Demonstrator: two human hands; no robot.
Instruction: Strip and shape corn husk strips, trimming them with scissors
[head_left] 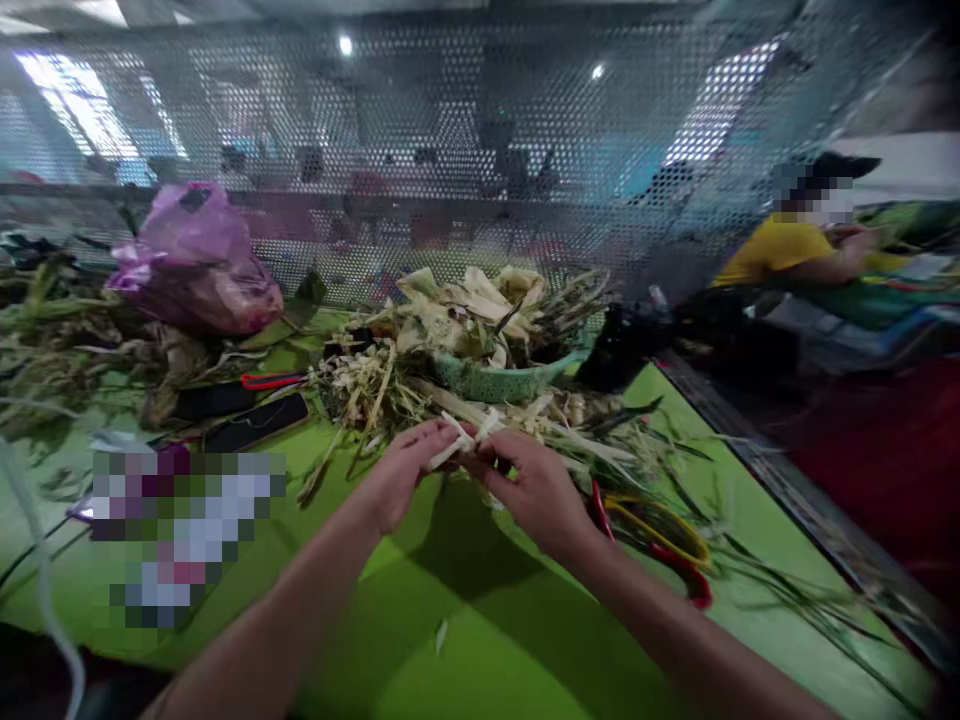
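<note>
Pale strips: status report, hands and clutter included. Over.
Left hand, right hand: pinching pale strips. Strips: held above green table. Possible snag: red-and-yellow handles near right hand; heaped basket beyond.

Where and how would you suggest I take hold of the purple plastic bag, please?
I'd grip the purple plastic bag by the raised handle at its top, coming from above. The handle stands above the bulging body, while plant scraps crowd its left side, so a low grip from there would probably be awkward.
</note>
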